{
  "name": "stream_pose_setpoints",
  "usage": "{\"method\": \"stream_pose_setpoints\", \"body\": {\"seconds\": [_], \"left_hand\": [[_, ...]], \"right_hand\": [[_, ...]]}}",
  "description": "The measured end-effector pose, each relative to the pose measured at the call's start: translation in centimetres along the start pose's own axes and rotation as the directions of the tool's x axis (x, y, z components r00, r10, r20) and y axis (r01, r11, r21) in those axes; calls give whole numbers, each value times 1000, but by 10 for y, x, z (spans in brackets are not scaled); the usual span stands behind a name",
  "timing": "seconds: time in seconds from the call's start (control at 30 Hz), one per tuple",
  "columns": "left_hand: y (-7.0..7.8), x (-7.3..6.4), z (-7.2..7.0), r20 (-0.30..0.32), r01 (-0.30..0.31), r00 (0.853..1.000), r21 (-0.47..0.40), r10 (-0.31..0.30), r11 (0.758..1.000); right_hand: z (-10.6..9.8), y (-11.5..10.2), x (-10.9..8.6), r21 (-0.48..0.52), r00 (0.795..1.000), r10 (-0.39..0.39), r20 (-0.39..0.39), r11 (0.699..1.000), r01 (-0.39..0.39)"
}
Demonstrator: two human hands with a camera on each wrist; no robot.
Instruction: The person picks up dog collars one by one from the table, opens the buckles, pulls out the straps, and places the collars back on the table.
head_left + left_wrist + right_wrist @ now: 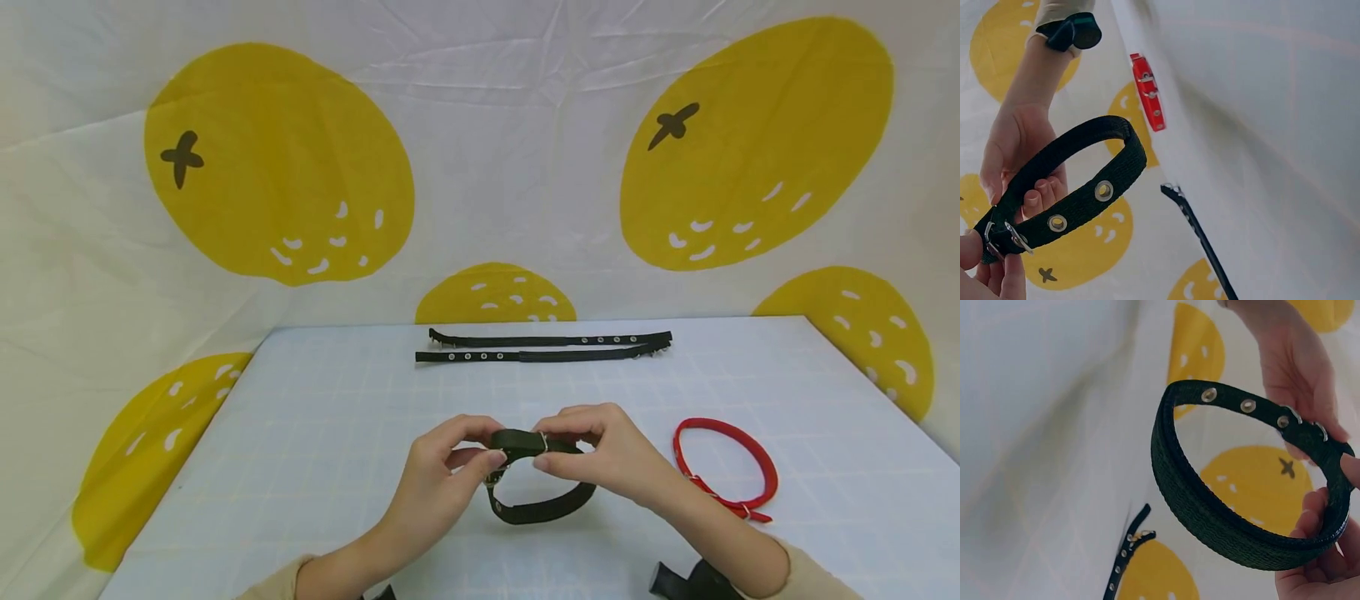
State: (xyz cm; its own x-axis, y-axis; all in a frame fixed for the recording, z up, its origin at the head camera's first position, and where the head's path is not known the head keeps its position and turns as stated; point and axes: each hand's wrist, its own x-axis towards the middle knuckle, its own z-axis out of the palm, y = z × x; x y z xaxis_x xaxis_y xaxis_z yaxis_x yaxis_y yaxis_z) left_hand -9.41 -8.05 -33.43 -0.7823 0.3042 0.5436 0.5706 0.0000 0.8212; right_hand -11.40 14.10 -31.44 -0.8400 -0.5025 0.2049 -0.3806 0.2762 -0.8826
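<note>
A dark green collar, closed into a loop, is held up above the table between both hands. My left hand pinches it near its metal buckle, thumb in front. On the other side, my right hand pinches the strap by a metal ring, with thumb and fingers. The left wrist view shows metal eyelets along the collar and the buckle close to my left fingertips. From the right wrist, the collar's wide padded band faces me, with the left hand behind its buckle end.
A red collar, buckled into a ring, lies on the table to the right. Two black straps with eyelets lie along the back edge. A cloth printed with yellow fruit hangs behind. Dark gear shows beneath the right forearm.
</note>
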Motion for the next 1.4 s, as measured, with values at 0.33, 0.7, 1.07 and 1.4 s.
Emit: {"method": "stream_pose_setpoints", "body": {"seconds": [0.33,0.7,1.07,1.4], "left_hand": [[1,3,-3,-16,-40,999,41,41,998],[-8,6,-5,55,-209,978,245,201,947],[-14,14,1,88,-264,964,358,249,896],[-16,17,0,75,-228,973,449,218,864]], "right_hand": [[-1,4,0,21,999,28,15,999,-29],[-8,-2,-2,109,1000,2,20,994,-4],[1,-11,7,290,980,161,-113,949,-122],[-3,-10,7,382,986,84,-144,924,-23]]}}
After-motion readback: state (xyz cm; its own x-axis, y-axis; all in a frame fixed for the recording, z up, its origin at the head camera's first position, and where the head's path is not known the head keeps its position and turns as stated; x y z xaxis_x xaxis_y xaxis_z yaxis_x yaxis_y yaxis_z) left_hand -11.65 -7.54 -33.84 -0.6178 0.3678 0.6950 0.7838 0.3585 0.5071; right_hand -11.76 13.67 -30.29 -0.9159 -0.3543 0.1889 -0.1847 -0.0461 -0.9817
